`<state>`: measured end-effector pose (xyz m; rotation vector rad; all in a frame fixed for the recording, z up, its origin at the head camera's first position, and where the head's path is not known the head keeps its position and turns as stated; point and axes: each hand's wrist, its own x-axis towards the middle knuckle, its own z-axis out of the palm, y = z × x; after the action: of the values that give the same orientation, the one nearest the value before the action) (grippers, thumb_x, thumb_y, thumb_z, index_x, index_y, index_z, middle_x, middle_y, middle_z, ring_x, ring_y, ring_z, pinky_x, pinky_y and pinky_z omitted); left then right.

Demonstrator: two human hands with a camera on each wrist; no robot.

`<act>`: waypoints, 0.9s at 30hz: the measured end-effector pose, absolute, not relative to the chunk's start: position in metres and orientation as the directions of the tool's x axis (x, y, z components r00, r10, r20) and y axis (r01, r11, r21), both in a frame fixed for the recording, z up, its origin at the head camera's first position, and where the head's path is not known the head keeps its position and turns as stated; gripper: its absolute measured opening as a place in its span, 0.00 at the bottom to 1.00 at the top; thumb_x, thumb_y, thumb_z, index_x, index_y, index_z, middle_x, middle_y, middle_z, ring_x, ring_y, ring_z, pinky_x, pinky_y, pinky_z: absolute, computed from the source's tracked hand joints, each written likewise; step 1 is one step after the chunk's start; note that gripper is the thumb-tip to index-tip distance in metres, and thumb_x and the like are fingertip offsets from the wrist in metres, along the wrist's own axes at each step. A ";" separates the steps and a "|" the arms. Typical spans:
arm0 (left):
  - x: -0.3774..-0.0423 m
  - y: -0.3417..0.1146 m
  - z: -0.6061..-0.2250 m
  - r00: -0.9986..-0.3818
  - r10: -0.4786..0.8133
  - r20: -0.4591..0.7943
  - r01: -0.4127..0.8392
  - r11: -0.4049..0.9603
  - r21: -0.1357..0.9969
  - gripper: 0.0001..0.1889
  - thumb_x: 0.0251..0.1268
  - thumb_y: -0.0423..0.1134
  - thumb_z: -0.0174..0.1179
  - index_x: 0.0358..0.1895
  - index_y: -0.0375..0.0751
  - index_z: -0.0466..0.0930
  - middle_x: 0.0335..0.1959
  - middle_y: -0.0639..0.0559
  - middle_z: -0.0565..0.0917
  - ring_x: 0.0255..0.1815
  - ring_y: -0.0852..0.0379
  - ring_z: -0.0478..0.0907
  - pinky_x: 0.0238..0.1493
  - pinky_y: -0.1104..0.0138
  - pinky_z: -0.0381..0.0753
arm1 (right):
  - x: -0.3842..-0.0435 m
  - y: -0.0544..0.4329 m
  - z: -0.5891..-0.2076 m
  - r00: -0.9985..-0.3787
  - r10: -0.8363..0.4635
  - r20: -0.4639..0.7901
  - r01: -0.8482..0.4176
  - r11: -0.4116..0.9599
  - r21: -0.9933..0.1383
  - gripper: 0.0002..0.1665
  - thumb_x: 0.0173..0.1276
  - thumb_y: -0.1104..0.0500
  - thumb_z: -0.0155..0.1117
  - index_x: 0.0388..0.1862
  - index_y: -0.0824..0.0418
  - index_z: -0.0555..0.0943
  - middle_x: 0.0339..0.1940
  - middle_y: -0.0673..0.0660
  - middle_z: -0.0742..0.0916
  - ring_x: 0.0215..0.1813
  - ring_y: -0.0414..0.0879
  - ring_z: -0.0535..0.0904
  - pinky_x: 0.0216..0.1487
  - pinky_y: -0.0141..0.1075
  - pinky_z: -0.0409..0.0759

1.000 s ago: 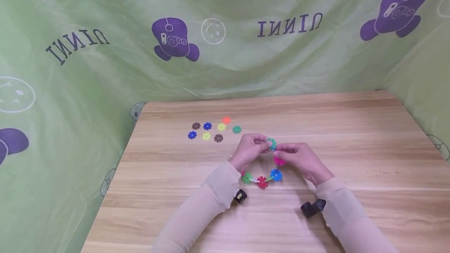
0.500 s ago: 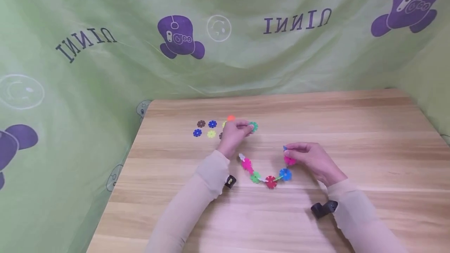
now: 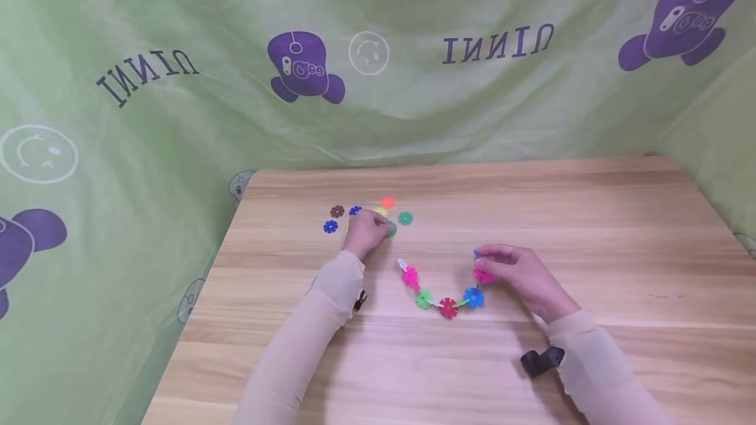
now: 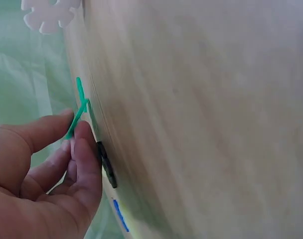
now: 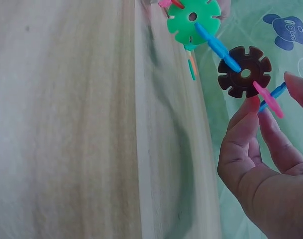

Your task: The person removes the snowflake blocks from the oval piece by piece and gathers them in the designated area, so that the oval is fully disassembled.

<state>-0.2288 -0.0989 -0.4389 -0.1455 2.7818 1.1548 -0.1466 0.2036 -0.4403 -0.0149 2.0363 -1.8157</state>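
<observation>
Your left hand pinched a green disc between thumb and fingers, just beside a second green disc lying on the bench. Your right hand pinched the blue end disc of the chain; that end lay to the right of your left grip and nearer your body. The chain curved in a U opening away from you, its free white end closer to the left grip than the held end was. The left wrist view showed the pinched disc edge-on and tilted.
</observation>
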 end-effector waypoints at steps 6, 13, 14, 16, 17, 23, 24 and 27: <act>-0.230 -0.098 -0.442 -0.993 -0.032 -0.115 -0.101 0.730 0.676 0.14 0.59 0.39 0.70 0.45 0.36 0.86 0.41 0.43 0.89 0.45 0.48 0.84 0.53 0.59 0.83 | -0.145 0.205 -0.440 -0.909 -0.283 -0.307 0.272 0.158 -0.949 0.36 0.66 0.53 0.70 0.65 0.73 0.71 0.51 0.63 0.88 0.44 0.41 0.87 0.51 0.29 0.83; -0.225 -0.096 -0.434 -0.996 0.008 -0.092 -0.059 0.714 0.698 0.16 0.62 0.39 0.68 0.51 0.37 0.85 0.45 0.44 0.88 0.47 0.49 0.84 0.52 0.60 0.83 | -0.148 0.204 -0.438 -0.913 -0.279 -0.299 0.268 0.144 -0.953 0.36 0.66 0.54 0.69 0.66 0.73 0.71 0.52 0.63 0.87 0.44 0.40 0.87 0.51 0.28 0.82; -0.223 -0.095 -0.431 -0.994 0.037 -0.103 -0.049 0.692 0.720 0.16 0.62 0.40 0.67 0.52 0.39 0.84 0.46 0.45 0.88 0.48 0.50 0.84 0.52 0.61 0.83 | -0.148 0.204 -0.438 -0.913 -0.281 -0.296 0.269 0.131 -0.954 0.36 0.66 0.54 0.69 0.66 0.74 0.70 0.52 0.62 0.88 0.44 0.40 0.87 0.51 0.29 0.82; -0.217 -0.088 -0.426 -0.985 0.123 -0.124 -0.016 0.642 0.767 0.17 0.63 0.40 0.66 0.54 0.41 0.83 0.48 0.47 0.87 0.48 0.53 0.84 0.52 0.63 0.84 | -0.148 0.203 -0.436 -0.914 -0.285 -0.290 0.270 0.108 -0.957 0.36 0.66 0.55 0.69 0.66 0.74 0.69 0.51 0.59 0.88 0.45 0.39 0.87 0.51 0.29 0.83; -0.214 -0.083 -0.423 -0.976 0.176 -0.129 0.010 0.624 0.781 0.17 0.64 0.40 0.66 0.55 0.42 0.83 0.48 0.49 0.87 0.48 0.55 0.84 0.51 0.65 0.84 | -0.149 0.203 -0.435 -0.914 -0.287 -0.288 0.271 0.096 -0.958 0.36 0.67 0.56 0.69 0.66 0.74 0.69 0.50 0.58 0.88 0.45 0.39 0.87 0.51 0.30 0.83; -0.192 -0.043 -0.410 -0.891 0.449 -0.066 0.217 0.550 0.807 0.17 0.65 0.38 0.65 0.57 0.46 0.82 0.51 0.53 0.87 0.50 0.62 0.83 0.53 0.73 0.81 | -0.149 0.201 -0.434 -0.922 -0.275 -0.273 0.265 0.068 -0.962 0.35 0.67 0.57 0.69 0.65 0.74 0.68 0.47 0.53 0.89 0.44 0.39 0.87 0.50 0.30 0.83; -0.190 -0.038 -0.410 -0.880 0.469 -0.074 0.217 0.535 0.817 0.17 0.65 0.39 0.65 0.57 0.46 0.82 0.52 0.54 0.87 0.51 0.62 0.83 0.54 0.73 0.81 | -0.148 0.201 -0.434 -0.923 -0.273 -0.270 0.261 0.070 -0.963 0.35 0.66 0.57 0.69 0.65 0.74 0.68 0.46 0.54 0.89 0.44 0.40 0.87 0.50 0.30 0.83; -0.183 -0.026 -0.412 -0.867 0.474 -0.155 0.117 0.495 0.861 0.17 0.65 0.45 0.66 0.56 0.49 0.83 0.52 0.58 0.87 0.53 0.63 0.82 0.58 0.68 0.79 | -0.147 0.199 -0.436 -0.924 -0.275 -0.265 0.253 0.080 -0.964 0.35 0.66 0.57 0.69 0.65 0.74 0.68 0.45 0.55 0.89 0.44 0.41 0.87 0.51 0.29 0.83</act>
<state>-0.1833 -0.0256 -0.4116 0.4920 2.3713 1.3246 -0.1469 0.1988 -0.4362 -0.0220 1.9868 -1.9007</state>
